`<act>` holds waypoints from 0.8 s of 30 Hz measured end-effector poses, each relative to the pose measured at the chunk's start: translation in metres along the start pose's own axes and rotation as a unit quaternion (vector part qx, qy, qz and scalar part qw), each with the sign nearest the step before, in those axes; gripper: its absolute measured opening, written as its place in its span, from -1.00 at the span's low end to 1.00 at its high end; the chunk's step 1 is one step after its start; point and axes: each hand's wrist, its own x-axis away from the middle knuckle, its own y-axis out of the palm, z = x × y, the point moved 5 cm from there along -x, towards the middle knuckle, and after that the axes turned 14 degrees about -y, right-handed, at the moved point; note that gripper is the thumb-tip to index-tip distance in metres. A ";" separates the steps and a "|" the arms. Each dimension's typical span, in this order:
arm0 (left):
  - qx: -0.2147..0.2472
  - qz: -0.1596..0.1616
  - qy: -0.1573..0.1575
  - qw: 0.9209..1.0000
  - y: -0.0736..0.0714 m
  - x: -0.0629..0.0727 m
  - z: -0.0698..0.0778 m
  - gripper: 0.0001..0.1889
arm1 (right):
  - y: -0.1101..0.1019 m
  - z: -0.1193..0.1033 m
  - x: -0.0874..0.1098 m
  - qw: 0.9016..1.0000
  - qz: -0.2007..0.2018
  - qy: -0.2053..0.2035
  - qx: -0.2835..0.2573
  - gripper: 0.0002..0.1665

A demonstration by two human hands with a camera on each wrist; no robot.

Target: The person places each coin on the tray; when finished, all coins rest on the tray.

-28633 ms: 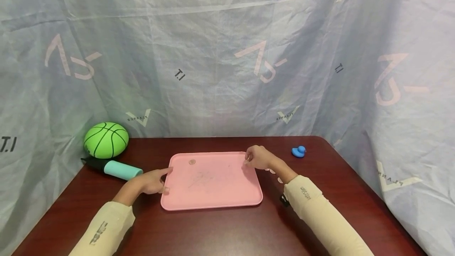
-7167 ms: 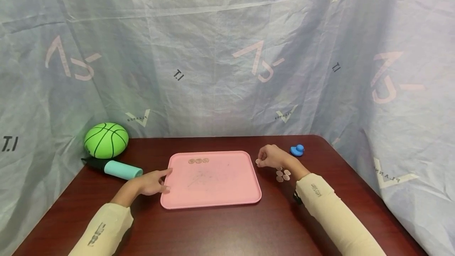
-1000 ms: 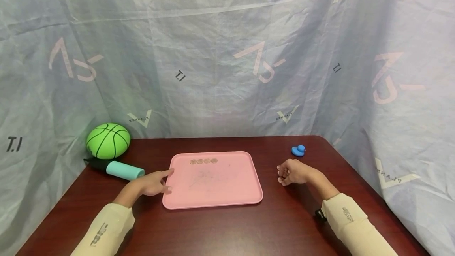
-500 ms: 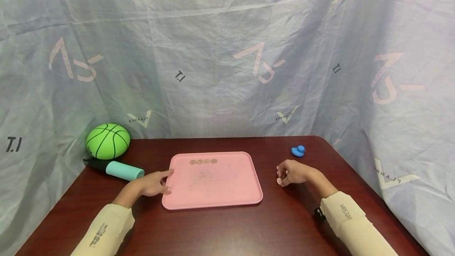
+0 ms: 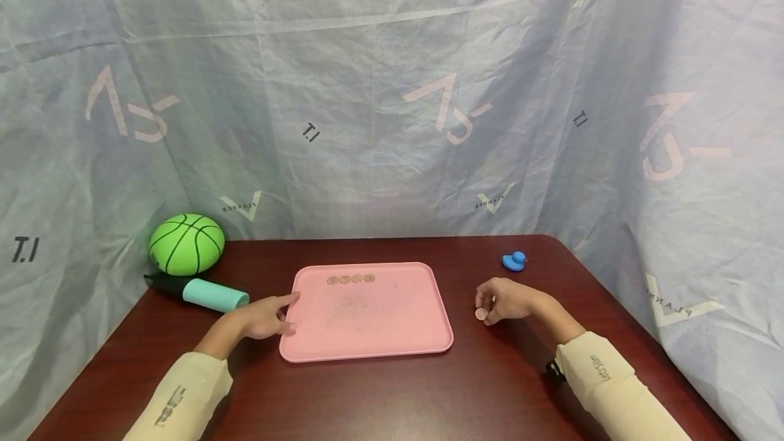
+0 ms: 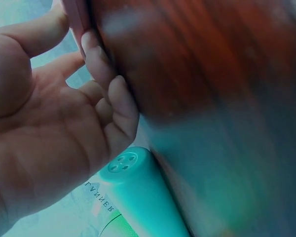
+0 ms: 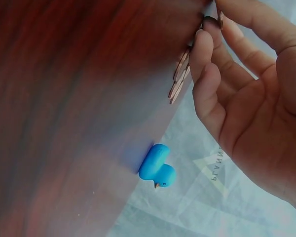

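Observation:
A pink tray (image 5: 367,332) lies on the table, with a short row of coins (image 5: 351,279) along its far left side. At the tray's left edge, my left hand (image 5: 265,316) rests its straight index finger and thumb on the rim; in the left wrist view the other fingers are bent beside the edge. To the right of the tray, my right hand (image 5: 508,299) pinches a coin (image 5: 481,314) between thumb and fingertips, low over the table. Beyond those fingers, in the right wrist view, more coins (image 7: 179,74) lie on the table; the head view hides them behind the hand.
A blue rubber duck (image 5: 514,261) sits at the back right of the dark red table (image 5: 392,400). At the back left are a green ball (image 5: 187,245) and a turquoise cylinder with a black end (image 5: 214,294). A printed grey cloth (image 5: 367,175) hangs behind and on both sides.
Since the oldest frame the row on the tray has grown from one coin to several. Over the last second my right hand has barely shifted, and the coin at its thumb shows more plainly.

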 end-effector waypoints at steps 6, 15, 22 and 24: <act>0.000 0.002 0.003 1.000 -0.001 0.001 0.001 -0.18 | 0.000 -0.004 0.000 1.000 -0.004 0.000 0.027 -0.79; -0.005 0.001 0.004 1.000 0.001 0.000 0.000 -0.18 | 0.004 -0.005 -0.007 0.999 0.000 0.011 0.049 -0.84; -0.008 0.002 0.000 1.000 0.001 0.000 0.000 -0.18 | 0.003 -0.013 -0.019 0.998 0.026 0.021 0.057 -0.85; -0.008 0.003 -0.002 1.000 0.000 0.000 0.000 -0.18 | 0.002 -0.017 -0.025 0.998 0.036 0.021 0.055 -0.84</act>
